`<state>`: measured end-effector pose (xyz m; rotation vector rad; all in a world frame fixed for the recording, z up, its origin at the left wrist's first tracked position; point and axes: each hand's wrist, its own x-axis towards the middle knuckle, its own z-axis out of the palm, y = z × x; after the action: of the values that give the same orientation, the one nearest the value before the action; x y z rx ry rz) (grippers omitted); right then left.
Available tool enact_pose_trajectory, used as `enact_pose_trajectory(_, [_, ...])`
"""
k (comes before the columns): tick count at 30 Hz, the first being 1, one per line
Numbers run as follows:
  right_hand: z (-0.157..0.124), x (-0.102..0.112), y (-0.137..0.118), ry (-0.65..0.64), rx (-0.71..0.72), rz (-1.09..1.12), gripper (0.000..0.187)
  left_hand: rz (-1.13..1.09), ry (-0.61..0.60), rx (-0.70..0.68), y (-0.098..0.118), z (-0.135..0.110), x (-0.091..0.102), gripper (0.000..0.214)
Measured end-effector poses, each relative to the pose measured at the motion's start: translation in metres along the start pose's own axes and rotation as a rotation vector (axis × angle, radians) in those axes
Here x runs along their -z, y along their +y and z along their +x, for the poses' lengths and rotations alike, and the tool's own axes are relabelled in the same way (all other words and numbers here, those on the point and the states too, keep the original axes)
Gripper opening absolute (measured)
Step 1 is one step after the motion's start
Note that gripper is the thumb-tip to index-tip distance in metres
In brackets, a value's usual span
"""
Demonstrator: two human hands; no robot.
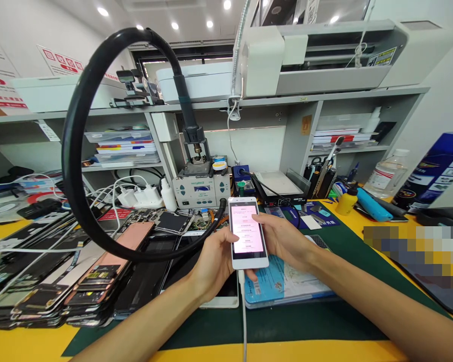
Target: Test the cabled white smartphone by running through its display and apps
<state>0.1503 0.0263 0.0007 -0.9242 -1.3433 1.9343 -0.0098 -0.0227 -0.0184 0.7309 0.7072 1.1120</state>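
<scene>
A white smartphone [248, 233] with a lit pink menu screen is held upright over the green mat [287, 322]. My left hand [211, 261] wraps around its left edge and underside, fingers closed on it. My right hand [283, 239] grips the right edge, its thumb resting on the screen. A white cable [244, 322] plugs into the phone's bottom and runs down toward me. Under the phone lie a blue-printed sheet [283, 281] and another white phone [226, 299].
A heap of phone screens and back covers [68, 271] fills the left of the yellow bench. A black looped hose [75, 151] arcs up to a hot-air station [201, 188]. Bottles [388, 173], tools and a blue box [438, 166] stand at right.
</scene>
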Motion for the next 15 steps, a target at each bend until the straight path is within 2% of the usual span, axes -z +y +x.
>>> enact_pose_trajectory(9, [0.0019, 0.0013, 0.0027, -0.027, 0.032, -0.008, 0.034, -0.004, -0.034, -0.016, -0.0054, 0.0036, 0.0056, 0.052])
enact_pose_trajectory(15, [0.0019, 0.0013, 0.0012, -0.094, 0.012, 0.046, 0.039, -0.019, -0.044, -0.001, -0.0031, 0.0025, 0.0026, 0.053])
